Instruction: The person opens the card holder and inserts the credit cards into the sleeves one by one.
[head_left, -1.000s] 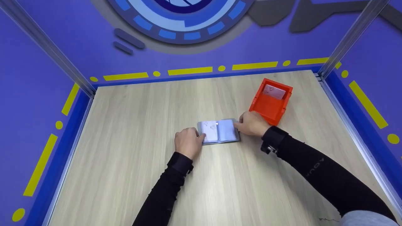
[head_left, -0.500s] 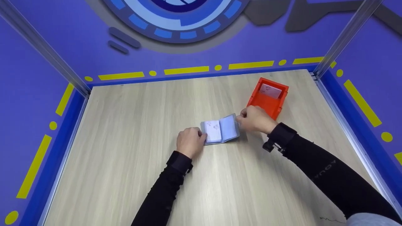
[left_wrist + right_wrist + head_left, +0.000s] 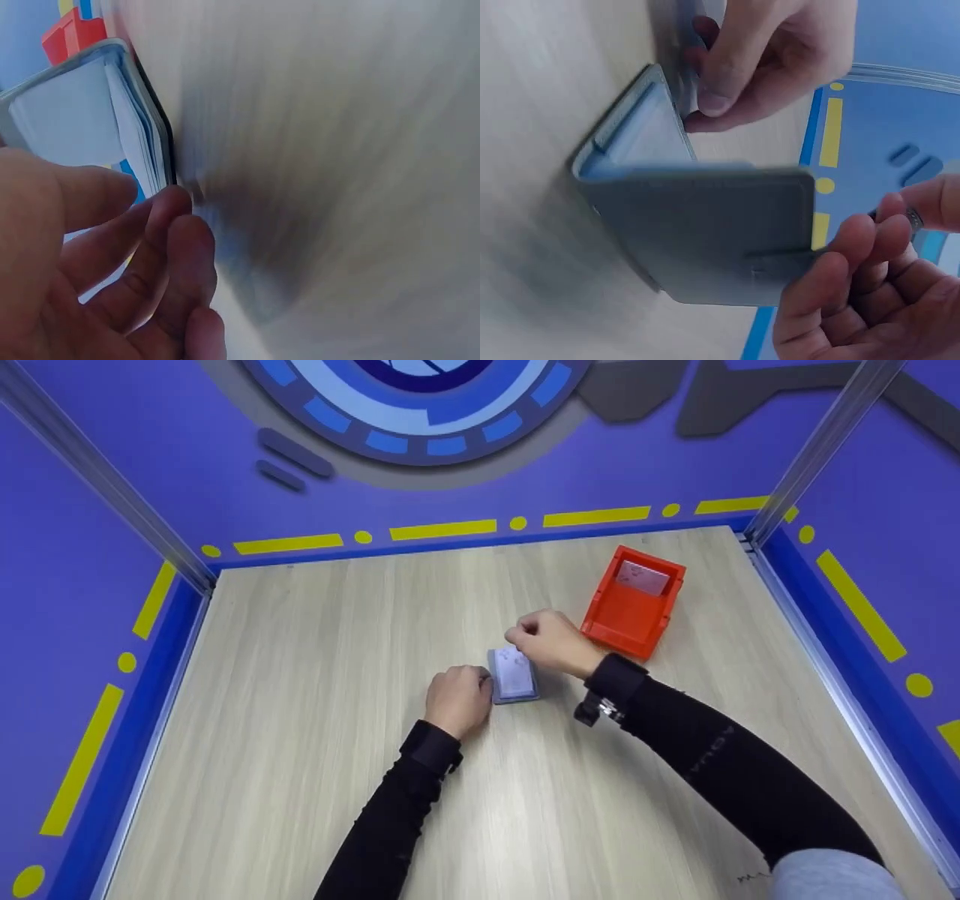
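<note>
A small grey card holder (image 3: 515, 697) stands partly folded on the table, its pale clear sleeves (image 3: 142, 142) showing inside. In the head view my right hand (image 3: 551, 641) is above its upper right side. The right wrist view shows the right thumb and fingers (image 3: 855, 240) pinching the strap (image 3: 784, 259) on the raised cover (image 3: 705, 232). My left hand (image 3: 457, 701) lies at the holder's left edge with fingers loosely bent. Its fingertips (image 3: 174, 201) touch or nearly touch the lower edge of the sleeves, and the thumb stays apart from them.
A red open bin (image 3: 630, 619) stands right of the holder, with a pinkish patterned card (image 3: 643, 578) against its far inner wall. Purple wall panels (image 3: 360, 502) with yellow marks border the wooden table (image 3: 315, 660) at the back and sides.
My right hand has lifted the holder's right cover and swung it leftward over the other half. The holder goes from lying spread to partly folded. My left hand stays at the left edge.
</note>
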Action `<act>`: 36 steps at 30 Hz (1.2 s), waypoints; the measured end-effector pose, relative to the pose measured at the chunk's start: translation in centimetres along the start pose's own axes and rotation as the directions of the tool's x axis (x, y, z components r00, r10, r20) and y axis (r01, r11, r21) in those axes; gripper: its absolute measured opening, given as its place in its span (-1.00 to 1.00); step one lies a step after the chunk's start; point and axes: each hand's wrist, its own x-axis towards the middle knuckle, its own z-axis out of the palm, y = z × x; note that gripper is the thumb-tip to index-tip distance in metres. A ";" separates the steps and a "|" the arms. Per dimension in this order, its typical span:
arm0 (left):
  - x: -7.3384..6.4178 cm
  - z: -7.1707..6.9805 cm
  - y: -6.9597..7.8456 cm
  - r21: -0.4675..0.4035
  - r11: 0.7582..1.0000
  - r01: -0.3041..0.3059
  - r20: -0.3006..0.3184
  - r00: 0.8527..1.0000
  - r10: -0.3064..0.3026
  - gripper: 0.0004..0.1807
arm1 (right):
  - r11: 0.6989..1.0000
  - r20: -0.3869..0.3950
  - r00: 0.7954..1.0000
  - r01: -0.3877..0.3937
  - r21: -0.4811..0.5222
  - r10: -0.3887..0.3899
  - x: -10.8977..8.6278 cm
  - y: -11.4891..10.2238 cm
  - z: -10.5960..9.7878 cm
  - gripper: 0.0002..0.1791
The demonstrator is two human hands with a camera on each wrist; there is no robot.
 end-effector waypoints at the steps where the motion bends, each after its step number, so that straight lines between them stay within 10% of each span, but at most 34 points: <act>1: 0.0 -0.1 -0.1 0.015 1.000 0.009 -0.007 1.000 -0.009 -0.77 | 1.000 -0.004 1.000 0.003 0.015 -0.003 0.3 -0.1 0.4 -0.55; 21: 0.2 -2.4 -3.0 0.040 0.985 0.165 -0.191 0.969 -0.155 -0.76 | 0.992 0.041 0.999 0.005 0.124 -0.010 2.4 0.5 4.5 -0.45; 36: 0.5 -1.8 -2.3 -0.018 0.997 0.075 -0.208 0.975 -0.077 -0.80 | 0.996 0.105 0.994 -0.025 -0.086 0.034 2.5 3.7 5.1 -0.82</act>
